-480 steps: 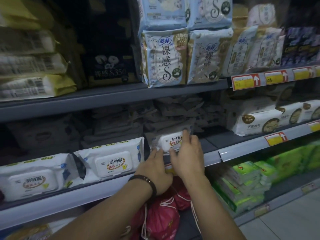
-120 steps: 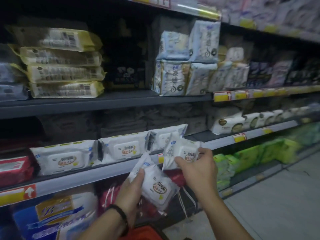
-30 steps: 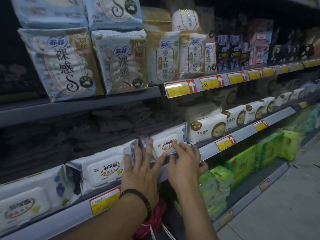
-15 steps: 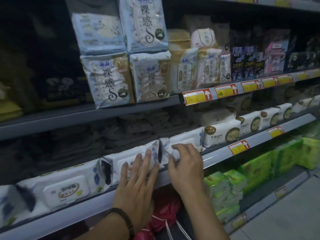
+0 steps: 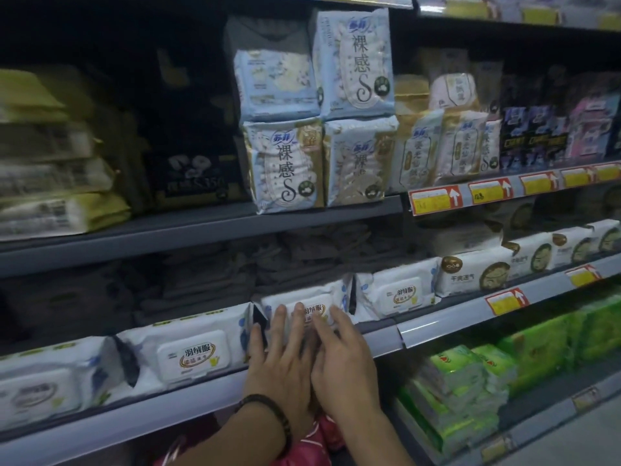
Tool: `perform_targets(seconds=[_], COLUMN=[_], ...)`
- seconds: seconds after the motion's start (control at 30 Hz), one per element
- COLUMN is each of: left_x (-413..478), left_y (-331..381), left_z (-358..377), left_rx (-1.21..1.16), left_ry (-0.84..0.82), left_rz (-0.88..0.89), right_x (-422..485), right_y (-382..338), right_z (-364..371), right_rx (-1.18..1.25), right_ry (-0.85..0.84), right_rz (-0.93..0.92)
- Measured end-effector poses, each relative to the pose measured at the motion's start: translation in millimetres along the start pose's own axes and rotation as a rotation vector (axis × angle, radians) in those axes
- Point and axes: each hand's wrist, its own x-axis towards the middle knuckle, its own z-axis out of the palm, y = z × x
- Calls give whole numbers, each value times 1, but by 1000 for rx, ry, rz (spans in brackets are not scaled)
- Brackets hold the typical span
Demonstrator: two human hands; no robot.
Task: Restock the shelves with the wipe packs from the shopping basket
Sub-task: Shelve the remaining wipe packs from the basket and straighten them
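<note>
Wipe packs (image 5: pixel 198 354) crowd shelf (image 5: pixel 168 408) front, grey stacks (image 5: pixel 208 280) behind, upper shelf (image 5: pixel 201 227) low overhead

Grey store shelf (image 5: pixel 168 410) carries a row of white wipe packs (image 5: pixel 198 354) side by side along front edge, w/ brown-logo packs (image 5: pixel 473 274) at right.

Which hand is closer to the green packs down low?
Right. The right hand is just up and left of the green packs; the left hand lies beyond it, farther left.
</note>
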Motion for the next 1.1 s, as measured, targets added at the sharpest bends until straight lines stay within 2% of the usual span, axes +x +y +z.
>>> perform_targets(seconds=[0.03, 0.17, 0.33, 0.4, 0.5, 0.6, 0.83, 1.1], left_x=[0, -1, -31, -56, -94, -116, -107, -94], left_y=[2, -6, -39, -58, -90, -114, -122, -132], left_z=[-4, -11, -15, -5, 7, 16, 16, 9], left_rx=[6, -24, -65, -87, -113, -118, -111, -92], left_ry=[-46, -61, 13, 78, 115, 93, 12, -140], left_rz=[-16, 22, 104, 85, -41, -151, -128, -128], right_x=[1, 8, 4, -4, -22, -40, -45, -36], right_y=[0, -7, -39, -54, -79, -100, -125, -135], right_z=[-1, -9, -21, -19, -9, 9, 26, 20], right_rx=[-21, -124, -237, -184, -45, -22, -218, -316], right_ry=[2, 13, -15, 35, 88, 14, -293, -355], right_rz=[6, 17, 68, 0, -196, -316, -153, -172])
